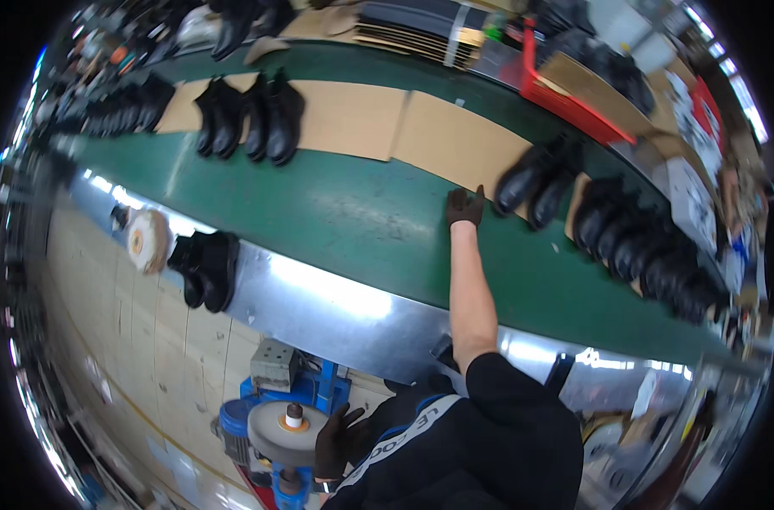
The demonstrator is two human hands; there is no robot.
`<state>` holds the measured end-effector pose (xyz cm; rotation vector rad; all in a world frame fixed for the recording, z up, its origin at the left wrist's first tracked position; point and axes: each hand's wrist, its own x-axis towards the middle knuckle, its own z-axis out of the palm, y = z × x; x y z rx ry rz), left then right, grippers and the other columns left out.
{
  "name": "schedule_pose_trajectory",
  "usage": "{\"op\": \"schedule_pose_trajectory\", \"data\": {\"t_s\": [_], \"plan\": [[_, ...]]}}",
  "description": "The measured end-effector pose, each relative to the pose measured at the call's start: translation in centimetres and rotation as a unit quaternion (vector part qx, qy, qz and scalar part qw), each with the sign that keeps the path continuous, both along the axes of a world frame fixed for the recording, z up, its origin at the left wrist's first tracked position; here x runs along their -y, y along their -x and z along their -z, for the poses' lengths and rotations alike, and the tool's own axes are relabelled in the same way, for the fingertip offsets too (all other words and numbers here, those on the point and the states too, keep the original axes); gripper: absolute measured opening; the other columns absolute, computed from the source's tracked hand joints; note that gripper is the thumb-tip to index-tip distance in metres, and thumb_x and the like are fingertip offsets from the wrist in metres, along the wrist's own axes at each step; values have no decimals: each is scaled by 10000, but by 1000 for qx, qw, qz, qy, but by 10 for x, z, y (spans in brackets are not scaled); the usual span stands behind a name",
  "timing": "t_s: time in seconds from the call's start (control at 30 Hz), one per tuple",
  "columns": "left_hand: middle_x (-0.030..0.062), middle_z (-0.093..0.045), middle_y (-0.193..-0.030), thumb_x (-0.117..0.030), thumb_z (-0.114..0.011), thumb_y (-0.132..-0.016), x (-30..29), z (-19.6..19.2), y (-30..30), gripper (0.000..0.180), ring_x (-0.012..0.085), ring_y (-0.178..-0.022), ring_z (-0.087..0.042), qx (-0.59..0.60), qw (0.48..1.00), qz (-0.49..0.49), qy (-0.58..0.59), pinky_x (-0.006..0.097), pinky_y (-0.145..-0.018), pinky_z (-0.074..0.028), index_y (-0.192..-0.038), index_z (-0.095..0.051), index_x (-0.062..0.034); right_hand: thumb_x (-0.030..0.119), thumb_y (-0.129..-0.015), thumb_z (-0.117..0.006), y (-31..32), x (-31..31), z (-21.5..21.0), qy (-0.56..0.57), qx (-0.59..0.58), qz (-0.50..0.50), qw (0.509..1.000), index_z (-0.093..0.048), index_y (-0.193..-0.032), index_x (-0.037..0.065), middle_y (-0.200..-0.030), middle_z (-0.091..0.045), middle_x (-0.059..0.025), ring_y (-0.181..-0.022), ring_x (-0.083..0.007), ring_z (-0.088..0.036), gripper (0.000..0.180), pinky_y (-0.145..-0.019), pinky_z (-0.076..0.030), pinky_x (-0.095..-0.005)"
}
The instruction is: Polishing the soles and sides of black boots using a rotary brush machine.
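My right hand, in a dark glove, reaches out over the green conveyor belt to the near edge of a tan cardboard sheet. Its fingers are apart with nothing in them. Just right of it stands a pair of black boots, partly on the cardboard. My left hand, gloved too, hangs low beside a grey round wheel on a blue machine. Those fingers look spread and hold nothing visible.
More black boots line the belt at right, with others at left. A boot pair stands on the metal ledge near a fluffy buffing wheel. A red crate and stacked sheets lie behind.
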<state>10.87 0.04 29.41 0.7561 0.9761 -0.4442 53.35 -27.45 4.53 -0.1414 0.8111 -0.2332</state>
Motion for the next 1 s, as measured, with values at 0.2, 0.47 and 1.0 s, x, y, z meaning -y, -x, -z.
{"op": "schedule_pose_trajectory", "data": {"t_s": [0.2,0.47,1.0], "plan": [[228,-463,-1209,-274,-399,-914,7,-3,15,501,343,-1033,-534,-6,997,-39,-60,397,-879,-444,-1288,-296,42,262,-685,-701,-86,-231,-103,400,81,-365,837,-543,-1079,20,-897,-604,-102,-744,-212,-595,489,-619,-492,-327],[164,-457,-1208,-306,-466,-884,36,1,59,516,286,-1033,-507,-31,977,-42,-205,406,-822,-455,-1290,-313,-26,224,-728,-583,-188,-331,-164,856,132,-456,204,-526,-1087,70,-1105,-527,-163,-1046,-308,-521,395,-827,-462,-408],[142,-130,-1433,-208,-645,-762,-5,34,-67,920,287,-1300,-215,454,751,-117,-464,404,-1023,-263,-1386,14,-54,171,-790,-615,141,-152,-324,623,274,-462,568,-605,-755,-16,-599,-569,-61,-557,-92,-535,190,-492,-416,-220]]}}
